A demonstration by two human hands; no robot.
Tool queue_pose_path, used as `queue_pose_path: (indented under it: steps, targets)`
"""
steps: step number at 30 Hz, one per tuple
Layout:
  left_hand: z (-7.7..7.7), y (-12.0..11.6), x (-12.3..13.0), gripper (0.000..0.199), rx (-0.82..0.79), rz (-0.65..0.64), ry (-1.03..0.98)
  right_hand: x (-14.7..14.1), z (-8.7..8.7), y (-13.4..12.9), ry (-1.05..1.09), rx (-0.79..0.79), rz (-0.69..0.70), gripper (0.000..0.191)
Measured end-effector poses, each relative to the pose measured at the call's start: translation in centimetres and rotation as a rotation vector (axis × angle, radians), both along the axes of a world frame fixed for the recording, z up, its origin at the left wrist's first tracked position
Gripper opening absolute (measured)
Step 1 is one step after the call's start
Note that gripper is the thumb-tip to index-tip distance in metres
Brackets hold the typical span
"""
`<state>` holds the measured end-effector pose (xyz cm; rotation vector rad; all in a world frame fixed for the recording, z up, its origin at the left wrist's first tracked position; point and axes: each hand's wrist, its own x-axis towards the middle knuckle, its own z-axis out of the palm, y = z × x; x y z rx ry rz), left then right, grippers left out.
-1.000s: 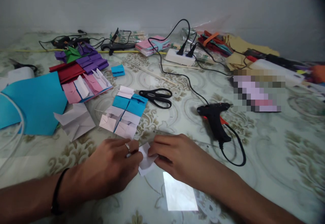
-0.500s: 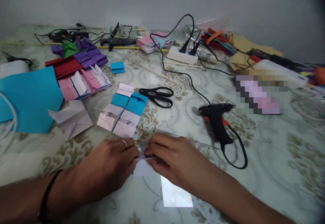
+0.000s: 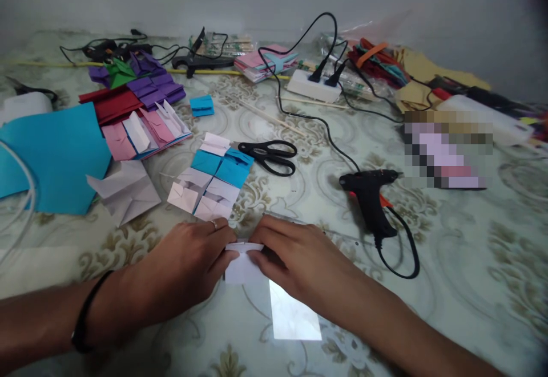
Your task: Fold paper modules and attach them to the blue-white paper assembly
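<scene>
Head view | lower centre: small white paper (image 3: 244, 270) — left hand (image 3: 186, 263) and right hand (image 3: 295, 251) pinch opposite edges, seemingly to steady a fold | I see scissors (image 3: 269, 156) above, glue gun (image 3: 369, 194) right

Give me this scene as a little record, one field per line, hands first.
Left hand: gripping the left side of the small white paper
Right hand: gripping its right side
Paper state: partly folded, narrow flap raised
Scissors: black-handled, beyond the hands
Glue gun: black, lying to the right
Power strip: white, two black plugs in it
Surface: patterned tabletop
</scene>
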<state>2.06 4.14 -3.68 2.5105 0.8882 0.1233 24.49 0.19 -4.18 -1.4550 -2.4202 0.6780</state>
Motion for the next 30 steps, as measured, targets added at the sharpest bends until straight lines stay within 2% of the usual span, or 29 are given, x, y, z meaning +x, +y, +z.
queue_pose_path:
  steps: [4,9,14,20,25,29,30]
  targets:
    - [0.0,0.2,0.1,0.014,0.03,0.018,-0.031,0.1,0.0,0.1,0.039,-0.004,0.013,0.009]
    - [-0.2,-0.2,0.0,0.013,0.037,0.01,-0.054,-0.1,0.1,-0.2,-0.021,0.049,0.03,0.009]
    - [0.5,-0.9,0.3,0.01,0.015,-0.042,0.064,-0.8,0.3,-1.2,-0.104,0.018,0.071,0.007]
    - [0.9,-0.2,0.7,0.025,-0.1,0.072,0.134,-1.1,0.6,-1.4,-0.018,-0.155,-0.1,0.01]
    - [1.0,0.4,0.7,0.033,-0.201,0.118,0.107,-1.1,1.0,-0.8,0.04,-0.21,-0.169,0.018]
    - [1.2,0.6,0.5,0.021,-0.218,0.115,0.038,-1.1,1.2,-0.6,0.013,-0.295,-0.25,0.012]
    - [1.2,0.7,0.4,0.018,-0.223,0.112,0.031,-1.1,1.2,-0.6,-0.001,-0.309,-0.261,0.017]
